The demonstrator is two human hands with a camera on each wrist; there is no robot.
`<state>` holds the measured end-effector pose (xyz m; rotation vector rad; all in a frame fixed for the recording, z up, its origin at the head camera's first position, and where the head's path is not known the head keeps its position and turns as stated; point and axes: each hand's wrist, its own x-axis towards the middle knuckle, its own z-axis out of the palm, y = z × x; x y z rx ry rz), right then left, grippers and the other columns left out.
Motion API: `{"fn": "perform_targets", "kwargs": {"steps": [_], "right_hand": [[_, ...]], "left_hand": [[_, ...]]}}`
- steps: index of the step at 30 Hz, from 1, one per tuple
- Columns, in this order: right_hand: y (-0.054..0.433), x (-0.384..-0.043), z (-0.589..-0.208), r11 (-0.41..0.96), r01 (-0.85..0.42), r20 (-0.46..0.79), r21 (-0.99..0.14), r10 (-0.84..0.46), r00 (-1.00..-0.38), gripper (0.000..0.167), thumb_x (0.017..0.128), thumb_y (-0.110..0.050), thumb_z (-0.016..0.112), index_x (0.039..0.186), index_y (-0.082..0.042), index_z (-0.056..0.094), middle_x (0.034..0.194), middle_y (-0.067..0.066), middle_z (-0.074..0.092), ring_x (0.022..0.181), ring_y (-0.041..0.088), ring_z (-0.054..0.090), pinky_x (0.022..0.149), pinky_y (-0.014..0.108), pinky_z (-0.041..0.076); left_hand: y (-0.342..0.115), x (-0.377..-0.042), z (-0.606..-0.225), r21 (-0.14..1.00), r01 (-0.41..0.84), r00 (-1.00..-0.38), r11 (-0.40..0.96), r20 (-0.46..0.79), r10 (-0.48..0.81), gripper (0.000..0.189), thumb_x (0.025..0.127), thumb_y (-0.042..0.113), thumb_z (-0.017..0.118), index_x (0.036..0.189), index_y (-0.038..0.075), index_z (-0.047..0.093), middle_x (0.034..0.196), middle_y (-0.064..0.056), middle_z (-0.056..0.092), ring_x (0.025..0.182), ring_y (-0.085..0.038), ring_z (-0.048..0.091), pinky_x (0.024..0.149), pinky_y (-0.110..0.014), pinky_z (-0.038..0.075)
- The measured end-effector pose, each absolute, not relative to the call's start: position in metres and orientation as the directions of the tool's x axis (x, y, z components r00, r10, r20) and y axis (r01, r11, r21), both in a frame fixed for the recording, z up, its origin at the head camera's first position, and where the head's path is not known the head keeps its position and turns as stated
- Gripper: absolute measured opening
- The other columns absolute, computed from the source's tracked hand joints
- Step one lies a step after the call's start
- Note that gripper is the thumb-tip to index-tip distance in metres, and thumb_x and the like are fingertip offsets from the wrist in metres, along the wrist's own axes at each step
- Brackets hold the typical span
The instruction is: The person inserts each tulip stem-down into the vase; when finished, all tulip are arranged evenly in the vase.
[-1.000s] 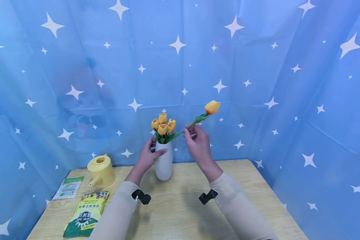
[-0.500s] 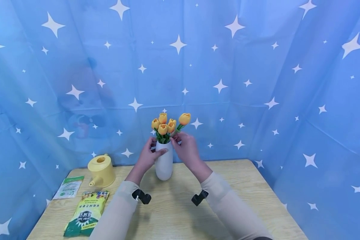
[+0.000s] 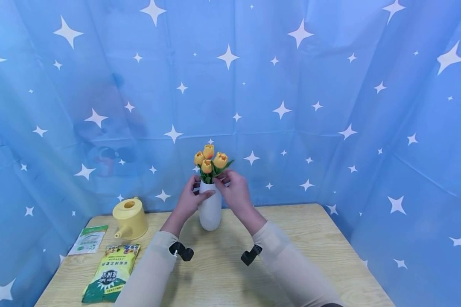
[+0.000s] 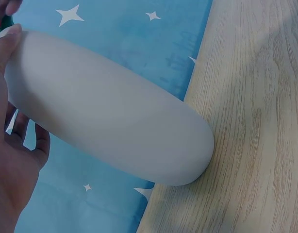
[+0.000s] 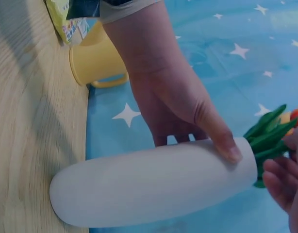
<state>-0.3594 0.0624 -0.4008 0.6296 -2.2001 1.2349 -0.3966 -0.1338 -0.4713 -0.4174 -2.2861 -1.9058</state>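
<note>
A white vase (image 3: 210,209) stands upright at the back middle of the wooden table (image 3: 319,238), with several orange tulips (image 3: 207,160) in it. My left hand (image 3: 199,192) grips the vase near its neck, thumb across the front. In the left wrist view the vase (image 4: 110,111) fills the frame with my left hand (image 4: 8,97) round its top. My right hand (image 3: 222,181) pinches the green stem of the rightmost tulip (image 3: 220,160) just above the vase mouth. The right wrist view shows the vase (image 5: 154,182), the leaves (image 5: 268,136) and my right fingers (image 5: 280,184) curled at them.
A yellow watering can (image 3: 129,218) sits at the back left of the table. In front of it lie a white-green packet (image 3: 87,240) and a green-yellow bag (image 3: 111,273). A blue star-printed curtain (image 3: 330,106) closes in the table on three sides.
My right hand moved left and down, pushing the long-stemmed tulip into the vase until its head joined the bunch. The left hand stayed on the vase.
</note>
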Motion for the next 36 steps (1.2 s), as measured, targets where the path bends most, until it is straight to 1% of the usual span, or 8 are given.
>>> {"fn": "perform_targets", "kwargs": {"steps": [4,10,19,22,26,30,33,36], "right_hand": [[0.061,-0.359,-0.403,0.434,-0.63,0.664,-0.644,-0.093,-0.742,0.008,0.103,-0.014,0.082,0.107,-0.009,0.078,0.098,0.003,0.078,0.085,0.017,0.074,0.073,0.036,0.063],[0.059,-0.362,-0.409,0.448,-0.619,0.656,-0.645,-0.091,-0.75,0.005,0.101,-0.011,0.082,0.103,-0.007,0.081,0.096,0.002,0.078,0.083,0.017,0.073,0.073,0.037,0.063],[0.058,-0.367,-0.414,0.505,-0.615,0.654,-0.606,-0.124,-0.746,0.011,0.099,-0.01,0.085,0.109,-0.011,0.084,0.099,0.002,0.075,0.082,0.016,0.07,0.073,0.035,0.061],[0.058,-0.369,-0.414,0.499,-0.593,0.625,-0.632,-0.123,-0.771,0.01,0.099,-0.011,0.085,0.109,-0.012,0.084,0.097,0.001,0.074,0.083,0.016,0.069,0.072,0.036,0.06],[0.058,-0.37,-0.411,0.458,-0.538,0.549,-0.707,-0.124,-0.827,0.009,0.1,-0.013,0.085,0.108,-0.01,0.086,0.092,0.0,0.078,0.085,0.017,0.071,0.072,0.038,0.06],[0.059,-0.371,-0.407,0.438,-0.475,0.467,-0.763,-0.134,-0.874,0.008,0.101,-0.017,0.085,0.1,-0.009,0.087,0.085,-0.001,0.08,0.079,0.016,0.069,0.069,0.036,0.056],[0.06,-0.372,-0.406,0.458,-0.449,0.438,-0.767,-0.138,-0.888,0.012,0.101,-0.019,0.085,0.092,-0.01,0.087,0.081,-0.003,0.079,0.075,0.016,0.066,0.066,0.035,0.052],[0.06,-0.371,-0.407,0.466,-0.449,0.435,-0.763,-0.144,-0.889,0.013,0.101,-0.019,0.085,0.09,-0.011,0.087,0.081,-0.004,0.078,0.076,0.017,0.066,0.067,0.036,0.053]], "left_hand": [[-0.133,-0.395,-0.47,0.942,0.299,-0.952,0.154,0.282,0.123,0.057,0.095,0.04,0.091,0.128,0.018,0.051,0.143,-0.009,0.061,0.136,-0.036,0.06,0.11,-0.063,0.054],[-0.133,-0.395,-0.471,0.946,0.285,-0.956,0.156,0.268,0.122,0.056,0.096,0.04,0.09,0.129,0.018,0.05,0.143,-0.009,0.06,0.137,-0.034,0.059,0.111,-0.062,0.053],[-0.134,-0.396,-0.471,0.941,0.299,-0.952,0.158,0.281,0.124,0.058,0.094,0.043,0.091,0.128,0.018,0.051,0.143,-0.009,0.061,0.137,-0.035,0.059,0.111,-0.062,0.053],[-0.134,-0.396,-0.47,0.94,0.299,-0.951,0.163,0.281,0.128,0.059,0.094,0.045,0.091,0.128,0.018,0.051,0.143,-0.009,0.06,0.137,-0.035,0.059,0.11,-0.062,0.054],[-0.133,-0.395,-0.469,0.939,0.298,-0.952,0.17,0.279,0.127,0.058,0.095,0.044,0.09,0.128,0.019,0.051,0.143,-0.009,0.06,0.136,-0.035,0.06,0.109,-0.062,0.054],[-0.133,-0.394,-0.469,0.94,0.295,-0.953,0.168,0.278,0.12,0.056,0.096,0.042,0.09,0.13,0.018,0.052,0.143,-0.01,0.06,0.135,-0.036,0.06,0.109,-0.061,0.054],[-0.132,-0.393,-0.468,0.942,0.291,-0.954,0.17,0.273,0.12,0.057,0.096,0.041,0.089,0.133,0.018,0.053,0.144,-0.011,0.059,0.136,-0.035,0.06,0.109,-0.06,0.054],[-0.132,-0.392,-0.467,0.942,0.291,-0.954,0.168,0.274,0.119,0.058,0.096,0.041,0.089,0.135,0.018,0.054,0.144,-0.011,0.059,0.136,-0.035,0.06,0.109,-0.06,0.055]]}}
